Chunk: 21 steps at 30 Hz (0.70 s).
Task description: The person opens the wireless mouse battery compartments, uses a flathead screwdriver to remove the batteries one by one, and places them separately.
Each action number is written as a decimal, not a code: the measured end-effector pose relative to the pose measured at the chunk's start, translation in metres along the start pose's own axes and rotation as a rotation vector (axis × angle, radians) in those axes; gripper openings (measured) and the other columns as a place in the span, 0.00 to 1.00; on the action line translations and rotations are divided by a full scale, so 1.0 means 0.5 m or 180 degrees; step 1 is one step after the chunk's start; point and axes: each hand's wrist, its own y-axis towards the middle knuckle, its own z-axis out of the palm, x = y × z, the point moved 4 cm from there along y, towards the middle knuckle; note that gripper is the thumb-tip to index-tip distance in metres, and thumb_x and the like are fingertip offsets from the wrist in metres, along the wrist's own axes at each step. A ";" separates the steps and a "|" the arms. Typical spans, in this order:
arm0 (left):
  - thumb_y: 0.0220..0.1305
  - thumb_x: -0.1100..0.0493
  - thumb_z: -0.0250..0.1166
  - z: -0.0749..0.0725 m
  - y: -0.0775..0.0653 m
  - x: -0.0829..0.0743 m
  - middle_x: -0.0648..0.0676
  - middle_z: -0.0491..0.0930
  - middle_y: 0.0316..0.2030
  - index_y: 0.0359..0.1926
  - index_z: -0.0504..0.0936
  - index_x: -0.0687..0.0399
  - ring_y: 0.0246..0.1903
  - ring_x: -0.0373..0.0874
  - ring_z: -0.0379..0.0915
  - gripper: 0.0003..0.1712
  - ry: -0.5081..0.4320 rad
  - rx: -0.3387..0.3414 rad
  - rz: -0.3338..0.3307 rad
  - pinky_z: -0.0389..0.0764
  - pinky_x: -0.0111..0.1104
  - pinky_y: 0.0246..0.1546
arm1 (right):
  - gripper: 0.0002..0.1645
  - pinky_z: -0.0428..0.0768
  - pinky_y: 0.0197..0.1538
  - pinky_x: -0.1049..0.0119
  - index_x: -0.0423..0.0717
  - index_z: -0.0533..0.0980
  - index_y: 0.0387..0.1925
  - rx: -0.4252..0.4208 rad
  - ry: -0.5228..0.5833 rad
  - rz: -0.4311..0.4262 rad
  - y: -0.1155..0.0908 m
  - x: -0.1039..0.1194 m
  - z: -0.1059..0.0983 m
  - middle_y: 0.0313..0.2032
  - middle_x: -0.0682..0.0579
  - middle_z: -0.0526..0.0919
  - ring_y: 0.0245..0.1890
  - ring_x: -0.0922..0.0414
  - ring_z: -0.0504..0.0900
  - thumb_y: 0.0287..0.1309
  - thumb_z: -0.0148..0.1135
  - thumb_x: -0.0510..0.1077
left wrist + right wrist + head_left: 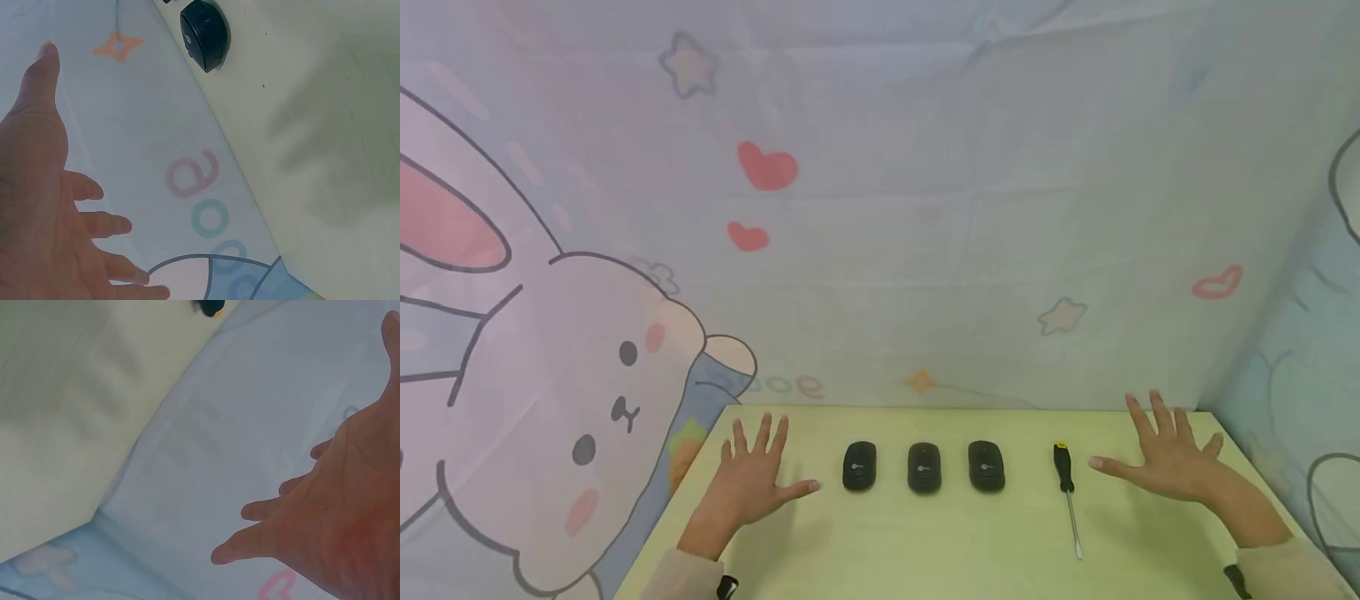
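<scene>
Three black computer mice stand in a row on the table: a left mouse (pixel 859 466), a middle mouse (pixel 924 467) and a right mouse (pixel 987 466). To their right lies a screwdriver (pixel 1063 469) with a black and yellow handle, its metal shaft toward the near side. My left hand (pixel 751 483) is spread above the table, left of the mice, holding nothing. Nearest to the screwdriver is my right hand (pixel 1172 458), also spread with nothing in it. One mouse (pixel 205 36) shows in the left wrist view, and the screwdriver's handle end (pixel 212 306) in the right wrist view.
The pale yellow table (pixel 955 550) ends at a printed cloth backdrop (pixel 880 208) with a rabbit (pixel 587 400), hearts and stars. More cloth (pixel 1307 375) hangs along the right side. Both hands cast shadows on the tabletop.
</scene>
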 end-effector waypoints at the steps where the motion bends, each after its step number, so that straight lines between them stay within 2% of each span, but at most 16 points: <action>1: 0.58 0.15 0.59 0.002 0.000 -0.002 0.71 0.51 0.81 0.84 0.50 0.58 0.76 0.87 0.39 0.70 -0.0025 0.0015 0.0021 0.57 0.78 0.71 | 0.76 0.32 0.53 0.01 0.44 0.27 0.83 -0.0004 0.0014 -0.0015 0.001 0.006 0.003 0.79 0.21 0.28 0.72 0.09 0.36 0.62 0.59 0.79; 6: 0.59 0.15 0.57 0.013 0.001 -0.012 0.70 0.64 0.77 0.84 0.50 0.58 0.74 0.82 0.54 0.70 -0.0098 0.0062 0.0148 0.72 0.69 0.68 | 0.78 0.33 0.55 0.02 0.43 0.29 0.84 -0.0007 0.0104 -0.0138 0.003 0.038 0.017 0.80 0.24 0.27 0.73 0.10 0.37 0.59 0.64 0.78; 11: 0.60 0.16 0.58 0.013 0.008 -0.028 0.67 0.73 0.71 0.83 0.53 0.58 0.71 0.71 0.69 0.67 -0.0101 -0.0029 0.0267 0.83 0.62 0.59 | 0.78 0.40 0.57 0.02 0.42 0.33 0.84 -0.0057 0.0136 -0.0309 0.003 0.068 0.024 0.81 0.25 0.30 0.75 0.14 0.42 0.57 0.68 0.76; 15: 0.61 0.18 0.59 0.017 0.011 -0.042 0.65 0.75 0.69 0.83 0.56 0.57 0.66 0.64 0.75 0.65 -0.0148 -0.0036 0.0305 0.87 0.58 0.52 | 0.80 0.47 0.60 0.05 0.42 0.34 0.84 -0.0074 0.0180 -0.0456 0.004 0.089 0.029 0.81 0.25 0.34 0.74 0.16 0.46 0.53 0.72 0.74; 21: 0.62 0.19 0.60 0.029 0.016 -0.064 0.64 0.78 0.66 0.79 0.64 0.57 0.61 0.61 0.79 0.60 -0.0227 -0.0137 0.0395 0.88 0.55 0.51 | 0.82 0.55 0.65 0.12 0.39 0.40 0.83 -0.0189 0.0285 -0.0802 0.014 0.120 0.038 0.78 0.21 0.44 0.74 0.16 0.50 0.47 0.79 0.71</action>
